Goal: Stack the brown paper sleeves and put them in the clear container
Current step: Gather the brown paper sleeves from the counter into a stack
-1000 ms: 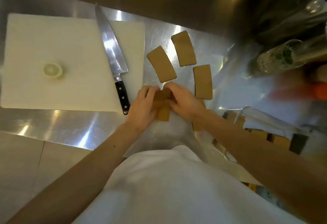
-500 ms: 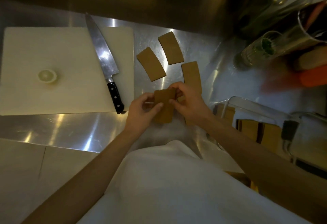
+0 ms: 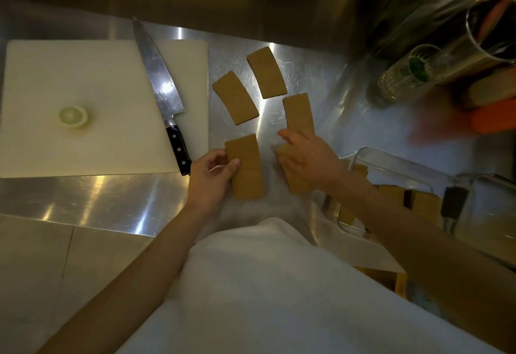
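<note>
My left hand (image 3: 212,177) grips a small stack of brown paper sleeves (image 3: 247,169) by its left edge, near the steel counter's front. My right hand (image 3: 310,158) lies flat over another brown sleeve (image 3: 296,183) just to the right; whether the fingers grip it is hidden. Three more sleeves lie loose on the counter beyond: one at the left (image 3: 236,101), one at the back (image 3: 266,72), one at the right (image 3: 298,113) touching my right fingertips. The clear container (image 3: 391,161) stands to the right with several brown sleeves (image 3: 421,203) inside.
A white cutting board (image 3: 83,141) lies at the left with a chef's knife (image 3: 162,88) along its right side and a lemon end (image 3: 73,116). Jars and a metal utensil holder (image 3: 480,46) crowd the back right, with an orange object (image 3: 494,119) beside them.
My hands have come apart. The left keeps the stack and has shifted left; the right has let go of it and moved right onto another sleeve.
</note>
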